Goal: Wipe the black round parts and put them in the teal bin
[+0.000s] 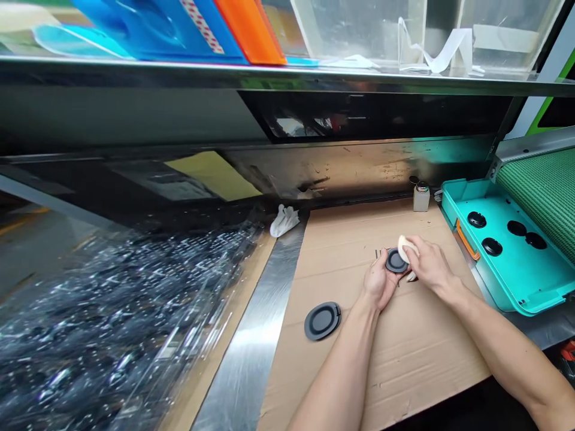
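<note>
My left hand (381,282) is closed round a dark grey round disc (396,261) with a ringed face, held up over the cardboard. In my right hand (429,260) is a cream-white pad (404,247), its edge against or just over the disc's right side; I cannot tell which. A small white piece, perhaps cloth, shows below the fingers. Another dark grey ringed disc (322,321), with a small tab at its edge, lies on the cardboard sheet (431,353) left of my left forearm.
At right stands a turquoise tray (507,287) with several black round parts, beside a green mesh conveyor belt (543,185). A small bottle (421,197) and crumpled white cloth (284,221) sit at the back. Clear-wrapped dark parts (112,317) fill the left. A shelf edge (287,78) crosses above.
</note>
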Demonstrator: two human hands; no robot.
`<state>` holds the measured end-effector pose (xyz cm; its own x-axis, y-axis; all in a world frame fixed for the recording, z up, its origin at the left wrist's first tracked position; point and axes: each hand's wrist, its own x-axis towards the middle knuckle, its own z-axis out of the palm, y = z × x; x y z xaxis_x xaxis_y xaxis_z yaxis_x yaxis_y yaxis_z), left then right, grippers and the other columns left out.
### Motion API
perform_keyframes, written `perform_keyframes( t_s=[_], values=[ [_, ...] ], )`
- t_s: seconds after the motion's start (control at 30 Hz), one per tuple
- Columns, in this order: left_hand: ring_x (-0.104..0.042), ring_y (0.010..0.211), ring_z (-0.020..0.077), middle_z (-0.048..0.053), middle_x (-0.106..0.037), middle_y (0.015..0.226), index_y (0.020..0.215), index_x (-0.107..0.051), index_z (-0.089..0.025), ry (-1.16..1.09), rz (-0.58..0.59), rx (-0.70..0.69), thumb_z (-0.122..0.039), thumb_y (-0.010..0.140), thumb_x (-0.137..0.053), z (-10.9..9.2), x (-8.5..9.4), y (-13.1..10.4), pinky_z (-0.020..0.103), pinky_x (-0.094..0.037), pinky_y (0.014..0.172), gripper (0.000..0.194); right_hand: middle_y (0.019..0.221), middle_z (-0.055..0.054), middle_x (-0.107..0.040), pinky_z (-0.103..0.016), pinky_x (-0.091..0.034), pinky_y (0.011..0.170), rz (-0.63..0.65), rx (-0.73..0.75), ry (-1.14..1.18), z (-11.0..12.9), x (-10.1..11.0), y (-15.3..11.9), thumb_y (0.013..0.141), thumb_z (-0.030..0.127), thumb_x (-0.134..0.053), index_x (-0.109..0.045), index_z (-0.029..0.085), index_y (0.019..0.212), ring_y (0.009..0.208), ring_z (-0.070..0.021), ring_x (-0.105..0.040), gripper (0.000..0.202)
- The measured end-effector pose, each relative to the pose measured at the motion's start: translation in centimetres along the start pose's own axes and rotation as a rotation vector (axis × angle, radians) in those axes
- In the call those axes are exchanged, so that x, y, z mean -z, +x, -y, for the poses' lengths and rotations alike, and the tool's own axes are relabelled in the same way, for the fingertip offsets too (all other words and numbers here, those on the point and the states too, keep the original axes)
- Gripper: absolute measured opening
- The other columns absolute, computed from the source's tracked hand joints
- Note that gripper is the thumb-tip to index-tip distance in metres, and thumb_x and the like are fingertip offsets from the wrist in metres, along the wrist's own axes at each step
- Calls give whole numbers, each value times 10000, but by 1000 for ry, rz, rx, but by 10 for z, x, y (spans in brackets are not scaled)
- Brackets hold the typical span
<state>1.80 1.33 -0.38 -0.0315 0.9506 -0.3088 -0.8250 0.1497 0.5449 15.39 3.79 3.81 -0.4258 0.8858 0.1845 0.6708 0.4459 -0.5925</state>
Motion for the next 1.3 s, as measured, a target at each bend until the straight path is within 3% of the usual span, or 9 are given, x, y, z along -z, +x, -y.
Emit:
perform_keyframes(
  t_s=[0.17, 0.33, 0.5, 0.57, 0.7, 0.77, 0.83, 1.03, 1.3],
  values=[
    [-713, 898, 229, 114, -751, 898, 976, -691, -104, 84, 20, 9, -327, 1013, -455, 4, -1, -1, 384, -576, 849, 327, 963, -44, -742, -273, -415, 704, -20, -72, -298, 10, -9, 5, 1024, 423, -445, -625, 292, 1185, 827, -218, -680, 275],
    [-713, 857, 248, 157, -743, 929, 1021, -665, -86, 135, 60, 25, -362, 1013, -434, -3, 0, -1, 322, -569, 649, 360, 915, -51, -735, -278, -367, 669, -53, -185, -418, 5, 6, 10, 1036, 442, -406, -635, 290, 1124, 771, -218, -665, 288],
    [-705, 932, 282, 268, -667, 1184, 1183, -595, -86, -86, 49, 112, -332, 1004, -335, -25, 6, -2, 337, -551, 635, 400, 1088, -120, -708, -321, -403, 770, -210, -287, -461, -27, 28, 10, 1045, 410, -369, -565, 229, 1319, 937, -260, -640, 383],
    [-691, 996, 299, 275, -628, 1260, 1215, -584, -87, -150, 67, 123, -271, 978, -334, -31, 6, -3, 369, -562, 682, 390, 1235, -172, -647, -379, -401, 890, -253, -212, -512, -35, 32, 7, 1032, 405, -400, -552, 177, 1347, 1084, -302, -582, 417],
    [-673, 1052, 292, 222, -629, 1265, 1208, -598, -121, -177, 66, 123, -216, 974, -376, -36, 6, -5, 390, -580, 745, 337, 1362, -105, -584, -472, -308, 1057, 33, 194, -428, -35, 33, -5, 979, 410, -535, -641, 266, 1245, 1237, -303, -486, 321],
    [-677, 1024, 267, 194, -646, 1215, 1176, -615, -141, -192, 65, 119, -265, 999, -398, -37, 6, -4, 361, -589, 745, 306, 1214, -64, -664, -456, -321, 1042, 240, 309, -349, -31, 32, -8, 955, 401, -594, -706, 286, 1081, 1162, -275, -542, 204],
    [-681, 963, 235, 185, -657, 1140, 1138, -629, -139, -229, 62, 134, -366, 1014, -406, -38, 7, -3, 291, -588, 685, 341, 1032, -58, -701, -400, -377, 964, 288, 293, -301, -30, 30, -8, 973, 368, -576, -720, 254, 960, 1020, -241, -603, 184],
    [-639, 710, 146, 161, -645, 904, 1034, -637, -82, -326, 30, 247, -553, 1006, -316, -40, 9, -3, 161, -519, 474, 571, 933, -54, -692, -280, -429, 769, -119, 189, -21, -34, 28, 5, 1002, 356, -502, -681, 215, 978, 863, -191, -620, 229],
    [-657, 639, 133, 150, -664, 863, 1043, -615, -94, -257, 32, 219, -562, 1010, -268, -40, 5, -4, 163, -527, 473, 583, 839, -32, -698, -281, -405, 686, -325, -32, -66, -39, 26, 34, 953, 405, -515, -660, 215, 926, 751, -192, -611, 241]
  ],
)
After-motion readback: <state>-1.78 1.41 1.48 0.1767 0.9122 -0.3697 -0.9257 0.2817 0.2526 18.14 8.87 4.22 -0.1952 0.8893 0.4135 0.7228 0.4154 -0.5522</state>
